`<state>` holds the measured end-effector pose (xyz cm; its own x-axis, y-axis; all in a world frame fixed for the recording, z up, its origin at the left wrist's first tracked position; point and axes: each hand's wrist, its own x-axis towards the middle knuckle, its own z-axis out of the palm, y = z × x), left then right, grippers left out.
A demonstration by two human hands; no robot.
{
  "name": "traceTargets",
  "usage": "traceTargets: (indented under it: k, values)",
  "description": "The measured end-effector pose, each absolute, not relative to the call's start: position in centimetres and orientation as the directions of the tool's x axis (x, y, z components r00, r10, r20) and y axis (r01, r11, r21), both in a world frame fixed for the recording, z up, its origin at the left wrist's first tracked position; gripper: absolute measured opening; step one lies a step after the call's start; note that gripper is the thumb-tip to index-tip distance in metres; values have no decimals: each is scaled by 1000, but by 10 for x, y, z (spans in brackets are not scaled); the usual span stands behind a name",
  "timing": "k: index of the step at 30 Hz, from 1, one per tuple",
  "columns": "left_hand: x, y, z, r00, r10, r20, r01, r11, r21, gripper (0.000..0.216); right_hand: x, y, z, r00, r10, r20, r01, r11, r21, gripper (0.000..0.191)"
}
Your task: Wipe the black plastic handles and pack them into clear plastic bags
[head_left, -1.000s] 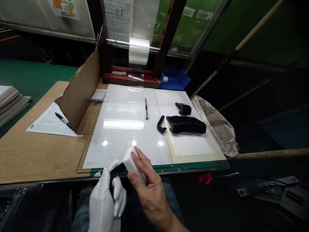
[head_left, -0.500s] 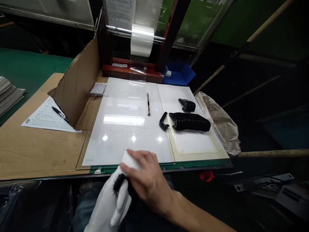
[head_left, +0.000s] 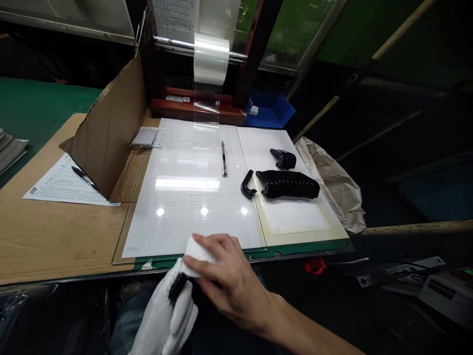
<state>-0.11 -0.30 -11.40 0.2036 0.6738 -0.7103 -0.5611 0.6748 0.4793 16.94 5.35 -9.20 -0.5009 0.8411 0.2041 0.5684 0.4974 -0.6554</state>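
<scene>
My left hand (head_left: 166, 310), in a white glove, is closed around a small glossy black part (head_left: 178, 286); most of the part is hidden by the fingers. My bare right hand (head_left: 229, 281) pinches a folded white cloth (head_left: 198, 254), which covers the upper end of the black part close to the gloved fingertips. Both hands are together in front of the table's near edge. Beyond them on the right lie a hooked black piece (head_left: 248, 185), a long curved black part (head_left: 290, 185) and a smaller black part (head_left: 284, 159).
A utility knife (head_left: 223, 159) lies on the white work surface (head_left: 185, 217). Left stands a cardboard panel (head_left: 107, 128) beside a pen (head_left: 84, 178) on a printed sheet (head_left: 55, 183). Behind are a roll of clear film (head_left: 211, 59) and a blue bin (head_left: 271, 111).
The black part and gloved hand have shifted slightly down and left, while the right hand stays on the cloth. The whole view has moved a little.
</scene>
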Motion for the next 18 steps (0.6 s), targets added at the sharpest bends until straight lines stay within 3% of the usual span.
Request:
traceTargets:
  k: [4,7,9,11,14,16,18]
  values:
    - [-1,-2,-112,176,669,-722,-558,672,487,30,172,56,-90,-439,888,137,599,403,-692,43]
    - [0,0,-106,181,675,-715,-552,672,494,42,175,58,-88,-527,838,140,555,464,-690,43]
    - [0,1,-104,191,674,-714,-548,677,492,44,176,59,-86,-519,849,104,547,423,-722,43]
    - [-1,1,-107,134,650,-748,-554,675,487,42,178,60,-82,-468,882,58,555,344,-757,43]
    - [-6,-3,-116,11,611,-792,-562,658,501,49,180,61,-75,-537,842,54,478,356,-803,43]
    - [-10,-8,-122,15,614,-790,-547,666,507,59,184,63,-69,-535,845,-20,408,238,-881,40]
    - [-14,-14,-122,52,641,-766,-521,671,527,63,189,67,-64,-477,858,-191,302,-44,-952,40]
